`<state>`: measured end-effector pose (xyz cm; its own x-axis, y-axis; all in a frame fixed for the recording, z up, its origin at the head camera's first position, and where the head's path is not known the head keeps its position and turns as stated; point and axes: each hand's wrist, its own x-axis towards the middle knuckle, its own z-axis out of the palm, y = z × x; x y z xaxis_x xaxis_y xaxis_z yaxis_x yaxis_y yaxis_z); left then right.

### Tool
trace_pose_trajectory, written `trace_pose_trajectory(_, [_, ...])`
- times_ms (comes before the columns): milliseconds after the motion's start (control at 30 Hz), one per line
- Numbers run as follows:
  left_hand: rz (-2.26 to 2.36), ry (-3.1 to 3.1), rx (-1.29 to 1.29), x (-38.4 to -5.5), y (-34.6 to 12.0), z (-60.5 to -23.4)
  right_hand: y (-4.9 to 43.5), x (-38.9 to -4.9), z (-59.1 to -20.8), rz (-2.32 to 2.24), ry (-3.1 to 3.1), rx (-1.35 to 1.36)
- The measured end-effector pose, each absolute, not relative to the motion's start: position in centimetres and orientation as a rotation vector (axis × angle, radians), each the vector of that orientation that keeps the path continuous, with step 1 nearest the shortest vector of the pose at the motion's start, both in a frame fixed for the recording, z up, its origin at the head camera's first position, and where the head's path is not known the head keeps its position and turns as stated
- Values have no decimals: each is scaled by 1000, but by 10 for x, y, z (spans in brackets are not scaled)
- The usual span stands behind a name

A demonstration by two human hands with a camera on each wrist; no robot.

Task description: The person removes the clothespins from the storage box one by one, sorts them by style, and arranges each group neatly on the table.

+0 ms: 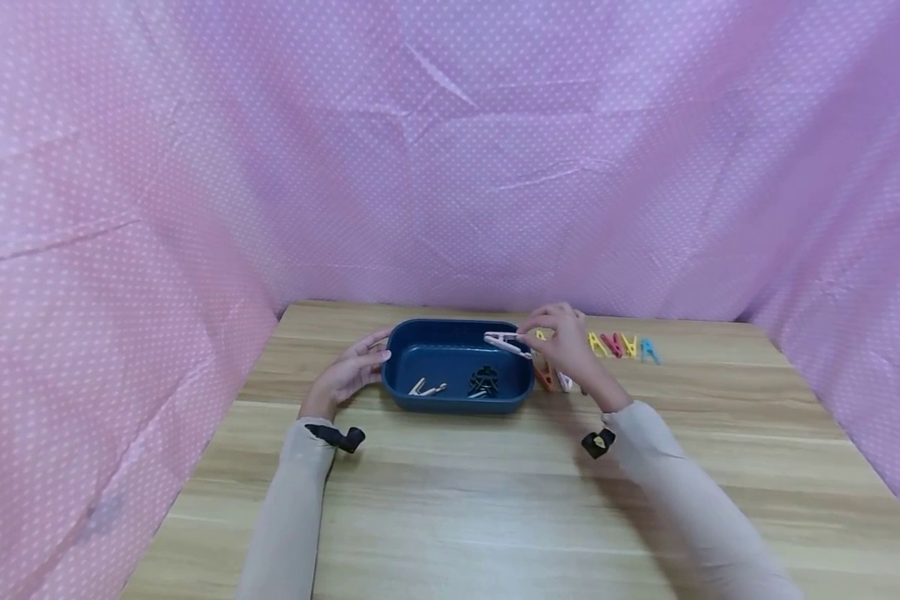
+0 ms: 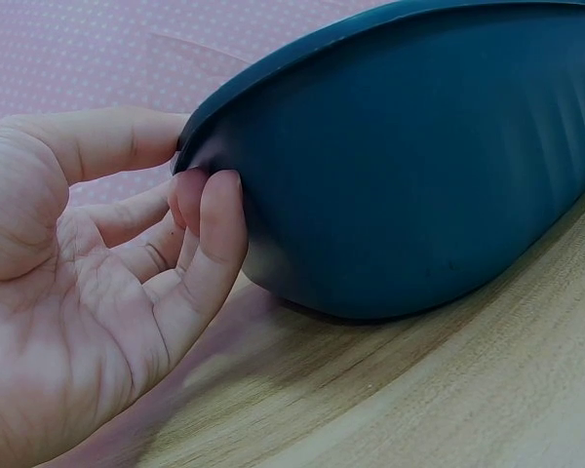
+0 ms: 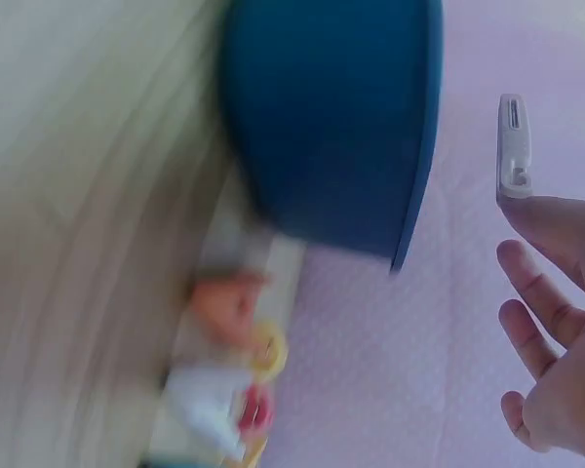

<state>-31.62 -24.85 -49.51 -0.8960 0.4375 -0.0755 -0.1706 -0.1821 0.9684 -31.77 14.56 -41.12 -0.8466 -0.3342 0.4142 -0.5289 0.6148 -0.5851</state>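
Wood table [image 1: 435, 517]: blue tub [image 1: 442, 405] between left hand [image 1: 348, 372] and right hand [image 1: 562, 340], pale clip [image 3: 514, 156] above it.
The tub, oblong with rounded corners and a thin lip, rests on the table; the left hand grips one end by the lip. The right hand pinches the pale clip over the opposite end, its other fingers loosely bent. That clip is whitish-pink, long and slim, its legs close together at the tip toward the left hand and spread toward the right; edge-on, it shows a dark slot. Near the right hand is an orange clip [image 1: 545, 377]; inside the tub, dark clips [image 1: 483, 380] lie toward the right hand, a cream clip [image 1: 431, 390] toward the left. Beyond the right hand lie a blue clip [image 1: 648, 344], yellow clips [image 1: 631, 345] and a red clip [image 1: 612, 345].
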Motion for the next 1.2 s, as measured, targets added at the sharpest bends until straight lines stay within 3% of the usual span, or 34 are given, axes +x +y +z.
trace_pose_trajectory(667, [2126,1681,263,-320,-248,-496,269,-307,-440,851,-2585,417])
trace_pose_trajectory(1200, [2137,1675,262,-319,-247,-494,309,-292,-457,660,-2702,315])
